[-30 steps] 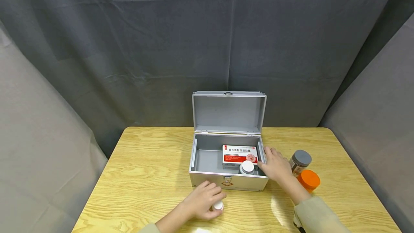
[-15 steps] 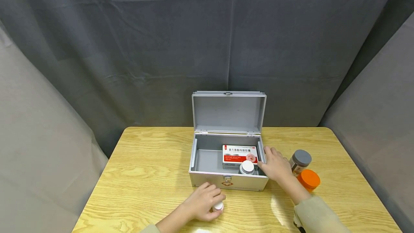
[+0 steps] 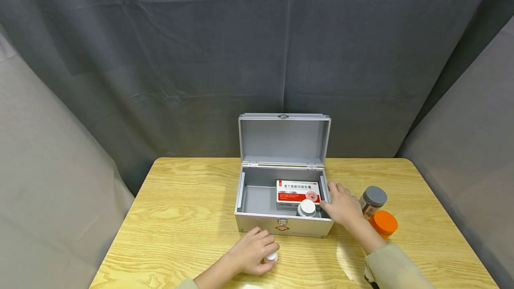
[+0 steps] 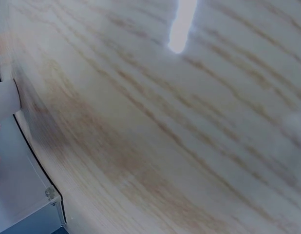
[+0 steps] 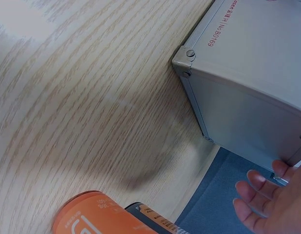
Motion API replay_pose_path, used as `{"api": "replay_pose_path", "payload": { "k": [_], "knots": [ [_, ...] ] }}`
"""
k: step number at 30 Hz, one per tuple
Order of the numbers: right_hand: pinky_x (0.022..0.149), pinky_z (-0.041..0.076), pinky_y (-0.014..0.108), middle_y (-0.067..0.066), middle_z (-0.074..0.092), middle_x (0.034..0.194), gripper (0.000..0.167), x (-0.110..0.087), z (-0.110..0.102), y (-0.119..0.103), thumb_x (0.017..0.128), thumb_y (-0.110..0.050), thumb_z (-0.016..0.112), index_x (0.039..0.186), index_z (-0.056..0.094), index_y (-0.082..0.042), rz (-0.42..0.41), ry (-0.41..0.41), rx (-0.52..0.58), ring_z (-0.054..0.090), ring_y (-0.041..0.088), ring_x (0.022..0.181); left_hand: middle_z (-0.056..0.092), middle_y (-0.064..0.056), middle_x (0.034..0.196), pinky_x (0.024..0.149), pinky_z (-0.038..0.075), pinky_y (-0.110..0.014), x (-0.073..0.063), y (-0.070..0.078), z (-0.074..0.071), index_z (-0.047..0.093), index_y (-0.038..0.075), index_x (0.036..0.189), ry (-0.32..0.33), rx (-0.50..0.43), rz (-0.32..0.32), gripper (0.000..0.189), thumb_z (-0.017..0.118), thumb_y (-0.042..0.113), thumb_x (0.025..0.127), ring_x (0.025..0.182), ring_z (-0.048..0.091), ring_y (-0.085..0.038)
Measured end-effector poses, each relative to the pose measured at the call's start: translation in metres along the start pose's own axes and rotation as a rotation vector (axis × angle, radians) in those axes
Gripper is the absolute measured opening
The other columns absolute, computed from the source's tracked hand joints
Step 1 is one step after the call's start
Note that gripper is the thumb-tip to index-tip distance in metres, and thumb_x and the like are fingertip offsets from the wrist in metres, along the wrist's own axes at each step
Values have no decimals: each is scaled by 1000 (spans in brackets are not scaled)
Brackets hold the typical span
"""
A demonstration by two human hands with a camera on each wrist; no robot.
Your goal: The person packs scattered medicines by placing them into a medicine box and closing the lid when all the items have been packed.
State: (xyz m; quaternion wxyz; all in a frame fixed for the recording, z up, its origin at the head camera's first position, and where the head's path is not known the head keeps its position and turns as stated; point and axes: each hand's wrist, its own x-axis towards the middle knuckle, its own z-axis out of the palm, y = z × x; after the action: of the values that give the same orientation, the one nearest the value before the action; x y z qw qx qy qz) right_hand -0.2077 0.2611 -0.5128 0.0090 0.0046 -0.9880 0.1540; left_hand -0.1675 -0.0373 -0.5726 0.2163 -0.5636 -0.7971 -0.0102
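Observation:
A small bottle with a white cap (image 3: 271, 256) is held between the thumb and fingers of my left hand (image 3: 252, 249), on the table in front of the open silver metal medicine case (image 3: 257, 223). The bottle's white side (image 4: 5, 100) shows at the left wrist view's edge. My right hand (image 3: 342, 205) grips the case's right rim, its thumb over the edge. In the right wrist view, a finger touches the rim while other fingers (image 5: 257, 180) hang beside the wall. Inside the case lie a red-and-white medicine box (image 3: 297, 185) and a white-capped bottle (image 3: 307, 207).
To the right of the case stand a grey-lidded jar (image 3: 375, 196) and an orange-lidded jar (image 3: 383, 223), close to the right forearm. The case's raised lid (image 3: 284, 139) stands near the back edge of the wooden table (image 3: 180, 200). Grey cloth (image 3: 201, 57) hangs behind.
My left hand has shifted very slightly, still holding the small bottle. The right hand, case and jars keep their places.

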Motion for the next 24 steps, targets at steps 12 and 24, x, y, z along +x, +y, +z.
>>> {"api": "replay_pose_path", "payload": {
  "k": [12,24],
  "knots": [
    [79,38,62,25,47,117,62,0,1,0,81,-34,56,130,36,-1,-2,7,-1,48,43,103,59,13,89,79,39,-23,6,1,-7,61,24,95,6,3,3,28,53,46,80,81,49,-5],
    [79,38,62,26,46,119,64,0,0,0,81,-34,56,132,36,-1,1,0,2,47,44,105,56,13,82,78,39,-23,26,0,-30,61,23,87,125,1,41,23,53,43,79,79,49,-6]
  ]
}}
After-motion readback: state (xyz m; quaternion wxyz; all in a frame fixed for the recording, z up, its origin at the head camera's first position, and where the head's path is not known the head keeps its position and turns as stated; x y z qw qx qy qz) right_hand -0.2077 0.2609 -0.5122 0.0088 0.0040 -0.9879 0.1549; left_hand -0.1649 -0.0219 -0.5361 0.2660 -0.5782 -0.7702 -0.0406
